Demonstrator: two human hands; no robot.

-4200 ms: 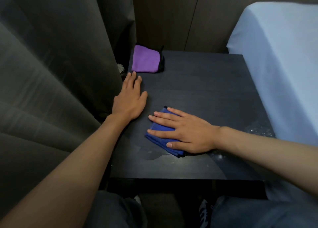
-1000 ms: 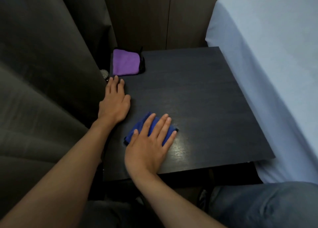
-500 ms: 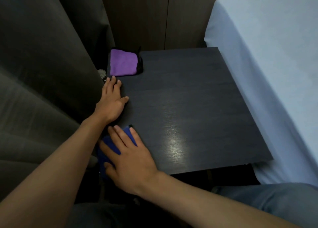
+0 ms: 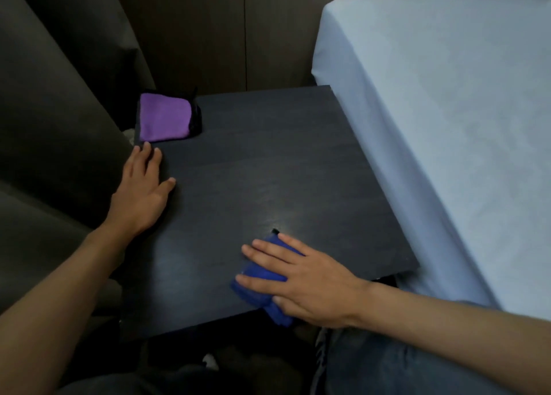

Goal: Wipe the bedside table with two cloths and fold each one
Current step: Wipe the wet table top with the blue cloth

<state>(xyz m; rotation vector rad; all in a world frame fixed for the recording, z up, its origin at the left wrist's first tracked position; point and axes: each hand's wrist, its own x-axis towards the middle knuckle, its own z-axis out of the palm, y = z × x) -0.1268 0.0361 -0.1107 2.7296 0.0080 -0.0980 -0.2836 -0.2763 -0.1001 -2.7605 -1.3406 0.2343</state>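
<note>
**While your right palm presses the blue cloth, your left rests flat on the table**

With your right hand (image 4: 310,278) spread palm-down, you have the blue cloth (image 4: 262,278) pinned against the bedside table (image 4: 268,171) near its front edge. Your fingers (image 4: 265,248) lie straight and fanned apart, not curled around anything; they press on the cloth rather than grip it. The cloth is bunched under your palm, and its near corner hangs just past the front edge of the tabletop. A small dark tag sticks out at its far corner, beside your fingertips.

Your left hand (image 4: 140,194) lies flat on the left edge of the table, fingers extended and close together, thumb angled out to the right, holding nothing. Its fingertips reach just short of the purple cloth (image 4: 164,120), which sits folded in the far left corner of the tabletop, with a black edge showing on its right side.

To your right, a bed in a light blue sheet (image 4: 447,126) runs alongside the table. A dark grey curtain (image 4: 59,126) hangs on your left, touching the table's side. A patch of glare shows on the tabletop just beyond your right fingertips.
</note>
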